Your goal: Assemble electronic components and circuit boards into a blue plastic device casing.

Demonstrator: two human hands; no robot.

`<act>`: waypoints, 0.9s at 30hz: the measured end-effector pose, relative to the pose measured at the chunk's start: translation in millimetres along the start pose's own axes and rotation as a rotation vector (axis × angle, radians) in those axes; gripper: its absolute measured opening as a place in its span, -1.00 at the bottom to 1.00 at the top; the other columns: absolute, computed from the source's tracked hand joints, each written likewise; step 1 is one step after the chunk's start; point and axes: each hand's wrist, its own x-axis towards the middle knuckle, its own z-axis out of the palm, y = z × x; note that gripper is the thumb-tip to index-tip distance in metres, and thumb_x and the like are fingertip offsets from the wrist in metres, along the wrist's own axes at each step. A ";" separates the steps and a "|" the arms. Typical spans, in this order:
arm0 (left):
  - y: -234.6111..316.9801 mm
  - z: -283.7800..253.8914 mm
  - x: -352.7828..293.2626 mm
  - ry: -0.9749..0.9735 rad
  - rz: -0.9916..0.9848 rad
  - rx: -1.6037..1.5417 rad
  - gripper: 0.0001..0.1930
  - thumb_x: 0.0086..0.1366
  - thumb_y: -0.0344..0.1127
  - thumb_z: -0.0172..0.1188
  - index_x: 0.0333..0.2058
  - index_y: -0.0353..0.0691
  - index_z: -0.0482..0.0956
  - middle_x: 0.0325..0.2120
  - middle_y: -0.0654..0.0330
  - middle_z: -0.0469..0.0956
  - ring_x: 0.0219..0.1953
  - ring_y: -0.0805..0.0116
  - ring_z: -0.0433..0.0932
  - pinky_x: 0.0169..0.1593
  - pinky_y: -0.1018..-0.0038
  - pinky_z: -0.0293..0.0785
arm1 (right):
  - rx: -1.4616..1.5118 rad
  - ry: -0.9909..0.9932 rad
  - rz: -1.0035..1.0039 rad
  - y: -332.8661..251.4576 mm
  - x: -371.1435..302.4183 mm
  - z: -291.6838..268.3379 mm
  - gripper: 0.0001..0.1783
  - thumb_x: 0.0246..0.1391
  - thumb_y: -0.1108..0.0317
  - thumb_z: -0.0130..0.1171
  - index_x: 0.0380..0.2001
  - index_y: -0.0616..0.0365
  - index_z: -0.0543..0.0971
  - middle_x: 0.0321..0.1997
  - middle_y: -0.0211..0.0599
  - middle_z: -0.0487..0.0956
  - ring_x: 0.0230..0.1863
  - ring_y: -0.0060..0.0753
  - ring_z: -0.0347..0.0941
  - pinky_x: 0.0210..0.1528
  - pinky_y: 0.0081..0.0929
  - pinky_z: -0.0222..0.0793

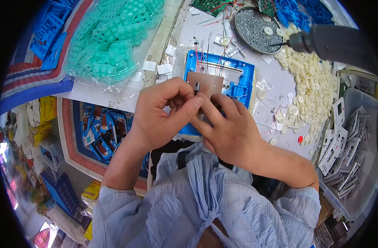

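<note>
My left hand (166, 111) is closed in a pinch over the near edge of a brown circuit board (209, 82). My right hand (232, 128) meets it there, fingers curled and tips against the left thumb. Whatever the fingertips grip is hidden or too small to name. Right beside the left fingertips shows a small black and metal part (196, 87); I cannot tell if it is held or fixed to the board. The board lies over an open blue plastic housing (249, 76), and thin red and dark wires (203, 62) run up from its far side.
A round tray of screws (237, 29) stands at the back, with a dark power screwdriver (321, 43) hanging beside it. Cream plastic discs (304, 70) heap at right, near a clear bin (358, 206) of grey panels. Green keypads (110, 41) lie bagged at left.
</note>
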 end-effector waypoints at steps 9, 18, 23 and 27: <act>18.2 -6.7 6.5 -0.319 -0.010 0.223 -0.94 0.29 -0.51 0.27 -0.36 -0.30 0.55 -0.48 0.32 0.49 -0.47 0.62 0.40 -0.40 0.60 0.32 | 0.380 0.395 0.074 33.3 -0.7 -34.3 -0.59 -0.13 0.46 0.40 -0.11 0.12 0.62 -0.07 -0.20 0.60 -0.14 -0.07 0.52 -0.25 -0.24 0.50; 15.2 23.0 9.8 -0.159 0.202 0.305 -0.90 0.25 -0.54 0.25 -0.26 -0.25 0.61 -0.32 0.21 0.61 -0.40 0.47 0.50 -0.34 0.54 0.42 | 0.521 0.295 0.235 31.8 -44.8 -19.7 -0.75 -0.03 0.45 0.44 -0.23 0.13 0.67 -0.30 -0.25 0.64 -0.27 -0.12 0.55 -0.25 -0.25 0.51; 0.9 17.1 -11.8 -0.266 0.456 0.660 -0.78 0.06 -0.47 0.40 -0.29 -0.13 0.62 -0.21 0.18 0.60 -0.30 0.11 0.55 -0.12 0.29 0.46 | 0.525 0.344 0.304 22.7 -66.0 -4.6 -0.77 -0.08 0.44 0.48 -0.29 0.14 0.70 -0.29 -0.29 0.64 -0.29 -0.20 0.54 -0.27 -0.32 0.50; -12.1 0.1 -36.4 -0.168 0.491 0.886 -0.75 0.05 -0.34 0.42 -0.23 -0.05 0.67 -0.18 0.27 0.59 -0.17 0.21 0.54 0.13 0.13 0.29 | 0.547 0.420 0.306 14.3 -71.7 6.0 -0.75 -0.13 0.47 0.49 -0.30 0.15 0.70 -0.29 -0.31 0.65 -0.31 -0.22 0.52 -0.29 -0.37 0.50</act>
